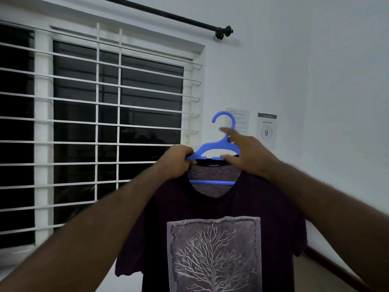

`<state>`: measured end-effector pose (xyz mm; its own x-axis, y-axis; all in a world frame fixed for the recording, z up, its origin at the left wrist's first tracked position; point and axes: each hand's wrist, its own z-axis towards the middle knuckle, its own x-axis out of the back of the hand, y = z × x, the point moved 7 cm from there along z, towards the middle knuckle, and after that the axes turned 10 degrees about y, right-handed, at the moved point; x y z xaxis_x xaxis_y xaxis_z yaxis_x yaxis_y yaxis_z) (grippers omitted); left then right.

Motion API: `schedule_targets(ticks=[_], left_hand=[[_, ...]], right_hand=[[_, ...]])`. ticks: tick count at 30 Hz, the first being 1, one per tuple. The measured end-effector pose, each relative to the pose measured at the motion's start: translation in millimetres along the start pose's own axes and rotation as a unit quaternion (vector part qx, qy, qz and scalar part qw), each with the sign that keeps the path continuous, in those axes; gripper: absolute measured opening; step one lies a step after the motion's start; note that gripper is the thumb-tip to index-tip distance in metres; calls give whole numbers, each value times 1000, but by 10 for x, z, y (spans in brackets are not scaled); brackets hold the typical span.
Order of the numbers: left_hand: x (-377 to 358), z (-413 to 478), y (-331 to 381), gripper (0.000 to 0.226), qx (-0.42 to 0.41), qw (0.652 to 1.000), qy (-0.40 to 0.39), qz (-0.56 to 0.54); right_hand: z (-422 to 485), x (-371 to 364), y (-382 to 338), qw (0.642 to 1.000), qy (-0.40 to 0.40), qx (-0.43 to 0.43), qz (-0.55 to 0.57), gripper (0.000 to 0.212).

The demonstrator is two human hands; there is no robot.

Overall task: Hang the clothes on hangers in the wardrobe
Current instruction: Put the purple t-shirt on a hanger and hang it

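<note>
We are in a plain white-walled room, seemingly a home: barred window [101,123] at left, curtain rod [181,20] across the top, numbered workstation sign [267,129] right of centre.

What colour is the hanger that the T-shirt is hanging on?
Bright blue. The hanger shows clearly against the dark T-shirt in the head view.
</note>
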<state>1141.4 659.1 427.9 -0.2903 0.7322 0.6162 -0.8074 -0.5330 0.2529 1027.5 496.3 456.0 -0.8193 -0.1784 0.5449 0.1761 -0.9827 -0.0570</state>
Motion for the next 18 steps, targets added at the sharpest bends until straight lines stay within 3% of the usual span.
schedule_targets(ticks=[2,3,5,7,8,18], left_hand=[[63,-7,-49,16,-1,1000,6,-19],[101,-6,-61,13,-5,1000,9,-23],[174,9,-72,13,-11,999,20,-34],[221,33,-78,14,-11,999,27,-42],[232,45,-73,15,-14,999,28,-39],[328,128,-39,9,-14,997,70,-36]], right_hand=[[-60,212,160,987,102,-67,106,52],[-86,271,298,979,113,-109,126,44],[-165,252,550,976,23,-181,119,29],[-291,166,669,969,-85,-199,116,24],[-337,158,693,967,-102,-201,123,22],[-350,435,682,965,-16,-211,156,6]])
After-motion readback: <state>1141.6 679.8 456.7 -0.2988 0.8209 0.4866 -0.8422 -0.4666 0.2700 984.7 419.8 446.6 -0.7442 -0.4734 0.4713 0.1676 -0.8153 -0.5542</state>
